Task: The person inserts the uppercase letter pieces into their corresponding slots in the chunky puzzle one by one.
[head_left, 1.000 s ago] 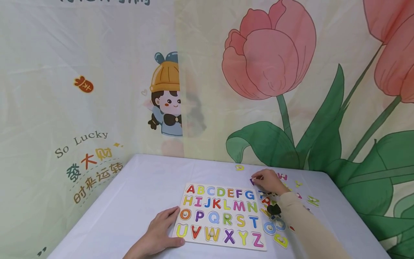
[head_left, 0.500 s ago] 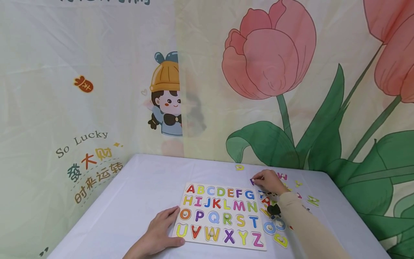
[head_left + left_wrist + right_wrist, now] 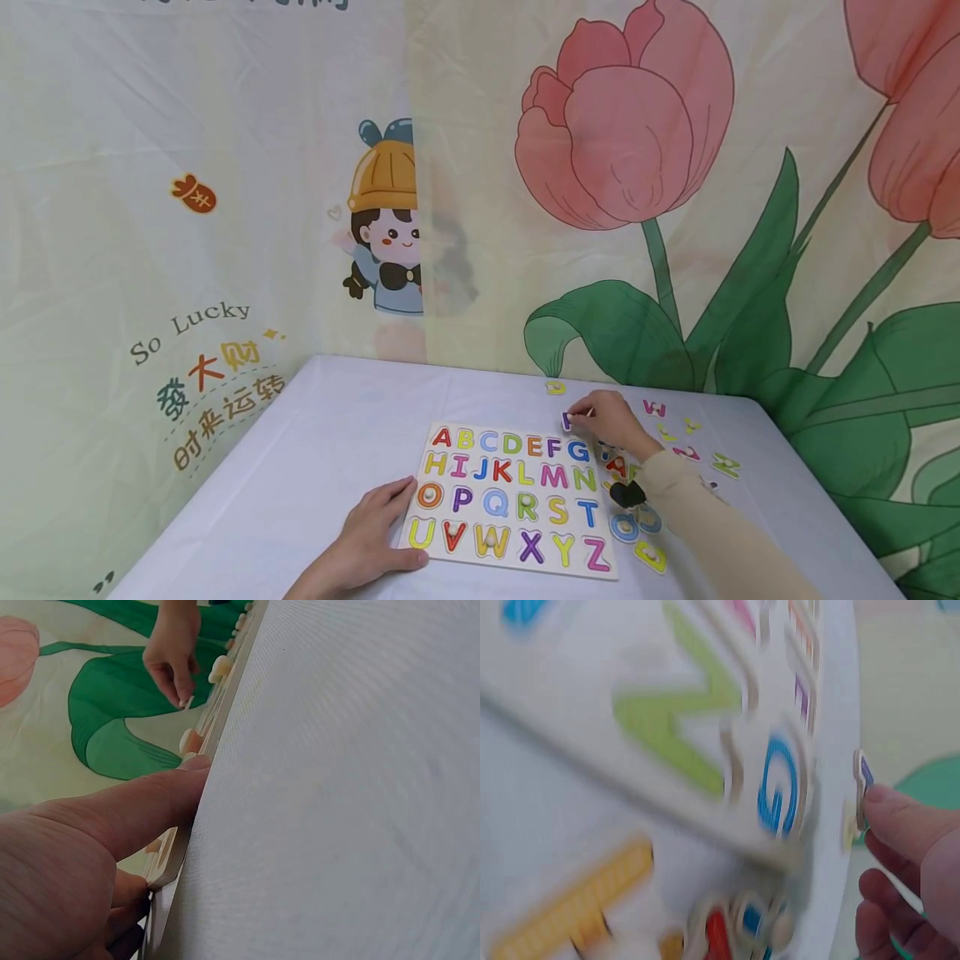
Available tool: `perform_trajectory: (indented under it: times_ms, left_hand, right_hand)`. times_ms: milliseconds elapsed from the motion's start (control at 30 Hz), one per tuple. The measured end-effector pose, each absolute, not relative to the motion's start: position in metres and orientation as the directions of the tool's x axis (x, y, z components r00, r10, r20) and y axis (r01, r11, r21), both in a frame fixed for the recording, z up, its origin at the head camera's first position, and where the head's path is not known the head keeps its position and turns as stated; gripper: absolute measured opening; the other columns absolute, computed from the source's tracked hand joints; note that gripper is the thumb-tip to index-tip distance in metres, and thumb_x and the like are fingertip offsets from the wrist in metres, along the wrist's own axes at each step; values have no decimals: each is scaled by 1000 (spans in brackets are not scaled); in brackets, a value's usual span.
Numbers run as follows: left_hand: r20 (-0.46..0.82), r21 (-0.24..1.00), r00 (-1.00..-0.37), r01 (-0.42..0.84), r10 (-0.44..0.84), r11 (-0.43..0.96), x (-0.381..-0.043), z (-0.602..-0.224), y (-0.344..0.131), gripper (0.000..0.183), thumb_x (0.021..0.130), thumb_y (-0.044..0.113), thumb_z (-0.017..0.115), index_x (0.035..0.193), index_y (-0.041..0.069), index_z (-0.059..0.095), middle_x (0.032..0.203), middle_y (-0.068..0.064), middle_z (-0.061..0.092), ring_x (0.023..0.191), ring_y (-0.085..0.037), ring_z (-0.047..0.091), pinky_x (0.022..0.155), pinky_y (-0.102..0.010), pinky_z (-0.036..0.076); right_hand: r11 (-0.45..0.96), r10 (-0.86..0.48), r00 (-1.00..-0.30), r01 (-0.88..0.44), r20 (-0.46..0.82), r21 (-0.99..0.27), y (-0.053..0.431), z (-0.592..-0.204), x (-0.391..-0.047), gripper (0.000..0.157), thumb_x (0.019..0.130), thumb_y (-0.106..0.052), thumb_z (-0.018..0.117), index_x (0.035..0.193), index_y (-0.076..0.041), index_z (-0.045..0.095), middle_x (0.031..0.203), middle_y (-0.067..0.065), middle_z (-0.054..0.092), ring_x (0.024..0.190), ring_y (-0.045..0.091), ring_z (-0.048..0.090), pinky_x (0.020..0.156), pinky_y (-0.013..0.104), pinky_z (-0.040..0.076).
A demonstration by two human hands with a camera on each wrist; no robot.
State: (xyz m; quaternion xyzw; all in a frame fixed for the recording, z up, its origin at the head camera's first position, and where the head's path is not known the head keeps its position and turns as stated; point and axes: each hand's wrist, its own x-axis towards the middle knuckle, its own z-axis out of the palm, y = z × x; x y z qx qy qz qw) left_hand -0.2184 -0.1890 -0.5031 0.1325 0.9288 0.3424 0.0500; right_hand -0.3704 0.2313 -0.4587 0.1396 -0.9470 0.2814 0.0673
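At the left, the left hand point(image 3: 371, 533) lies spread wide, its thumb and fingers against the edge of the alphabet puzzle board point(image 3: 438, 517). In this board I see the knobbed letters O point(image 3: 429, 497), V point(image 3: 452, 537), W point(image 3: 492, 543) and R point(image 3: 527, 507), which I judge as seated; most other places, such as the X slot point(image 3: 531, 548), seem without a piece, so the work looks early. Behind the board lies a small yellow piece point(image 3: 555, 387). The right hand point(image 3: 611, 418) pinches narrowly a purple letter piece point(image 3: 567, 422), perhaps F, near the board's far right corner. Further right many lie loose, among them a red A point(image 3: 616, 467), a blue ring-shaped piece point(image 3: 624, 527) and a pink piece point(image 3: 654, 408)
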Motion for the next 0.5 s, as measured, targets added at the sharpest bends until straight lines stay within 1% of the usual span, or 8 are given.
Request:
perform_trajectory:
  times_ms: [133, 333, 500]
  left_hand:
    - [1, 645, -960, 215, 281, 733, -218, -503, -189, 110, 72, 49, 94, 160, 4, 47, 166, -10, 42, 152, -39, 33, 120, -70, 26]
    - [0, 650, -962, 208, 273, 731, -217, -501, -188, 109, 72, 48, 94, 160, 4, 47, 166, -10, 42, 152, -39, 33, 120, -69, 25]
    - [10, 653, -960, 218, 279, 725, -216, -502, -188, 109, 72, 48, 94, 160, 4, 47, 165, -10, 42, 152, -39, 33, 120, -70, 25]
  right_hand:
    - [801, -228, -951, -304, 206, -515, 211, -456, -358, 12, 96, -16, 81, 106, -12, 85, 91, -5, 70, 79, 12, 57, 68, 26, 50]
    - [776, -240, -947, -318, 212, -544, 171, -451, -331, 7, 94, -13, 83, 100, -13, 85, 86, -7, 68, 75, 11, 55, 62, 24, 48]
    - [744, -292, -937, -348, 191, -571, 144, -450, -310, 7, 94, -14, 83, 101, -14, 85, 87, -8, 66, 75, 11, 55, 58, 22, 47]
